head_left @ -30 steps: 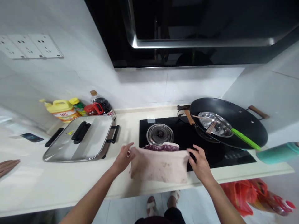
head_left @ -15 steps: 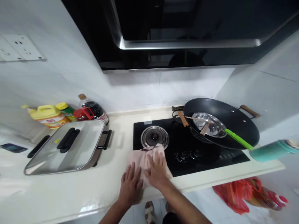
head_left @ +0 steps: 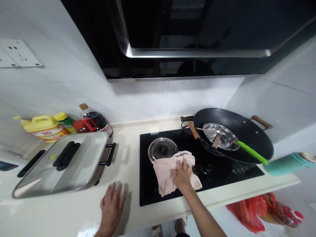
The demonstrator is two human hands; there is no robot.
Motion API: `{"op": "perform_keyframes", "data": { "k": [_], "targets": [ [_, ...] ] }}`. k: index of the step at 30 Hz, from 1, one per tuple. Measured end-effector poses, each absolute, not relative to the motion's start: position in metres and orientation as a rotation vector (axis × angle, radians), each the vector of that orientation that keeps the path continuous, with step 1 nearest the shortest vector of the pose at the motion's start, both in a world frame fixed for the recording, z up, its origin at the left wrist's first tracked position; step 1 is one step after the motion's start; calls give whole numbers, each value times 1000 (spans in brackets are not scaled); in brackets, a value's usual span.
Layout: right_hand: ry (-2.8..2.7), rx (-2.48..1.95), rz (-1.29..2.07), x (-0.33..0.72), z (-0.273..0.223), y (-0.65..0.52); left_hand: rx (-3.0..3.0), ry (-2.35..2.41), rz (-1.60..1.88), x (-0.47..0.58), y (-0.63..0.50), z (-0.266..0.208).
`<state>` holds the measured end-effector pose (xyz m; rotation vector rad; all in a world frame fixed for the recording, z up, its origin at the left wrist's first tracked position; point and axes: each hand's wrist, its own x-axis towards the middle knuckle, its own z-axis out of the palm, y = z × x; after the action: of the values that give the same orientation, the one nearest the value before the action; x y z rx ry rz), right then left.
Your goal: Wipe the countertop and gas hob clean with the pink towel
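Note:
A pale pink cloth (head_left: 168, 174) lies spread over the front left of the black glass cooktop (head_left: 148, 194), its upper edge touching the round burner (head_left: 163, 149). My right hand (head_left: 183, 174) presses down on the cloth with fingers spread, near the control knobs (head_left: 207, 169). To the left, my left hand (head_left: 113, 205) is over the cream countertop (head_left: 133, 217), fingers apart and holding nothing. Whether its palm touches the surface I cannot tell.
Right of the cloth, a black wok (head_left: 247, 131) holds a metal bowl (head_left: 209, 130) and a green-handled utensil (head_left: 251, 152). A teal bottle (head_left: 283, 166) lies beyond it. Left stands a lidded electric pan (head_left: 81, 164), with bottles (head_left: 46, 126) behind. A range hood (head_left: 185, 65) hangs overhead.
The cloth has moved right, off the counter edge and onto the cooktop, under my right hand. My left hand has come off the cloth and shifted left over the counter.

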<state>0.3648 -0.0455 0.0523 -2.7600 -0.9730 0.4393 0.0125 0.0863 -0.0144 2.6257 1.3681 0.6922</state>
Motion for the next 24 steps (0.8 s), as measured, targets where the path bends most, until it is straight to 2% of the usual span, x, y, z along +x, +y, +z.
{"op": "perform_keyframes", "data": {
  "k": [6,11,16,24],
  "targets": [
    [-988,-2814,391,338,35,-40,2706,1451,425,31,96,-6],
    [-982,-2807,450,421,47,1,2745,1505,421,32,95,-12],
    [-1228,-2649,486,509,55,52,2765,1545,401,32,96,-15],
    [-1533,-2390,559,541,52,141,2760,1568,341,31,96,-4]
  ]
}}
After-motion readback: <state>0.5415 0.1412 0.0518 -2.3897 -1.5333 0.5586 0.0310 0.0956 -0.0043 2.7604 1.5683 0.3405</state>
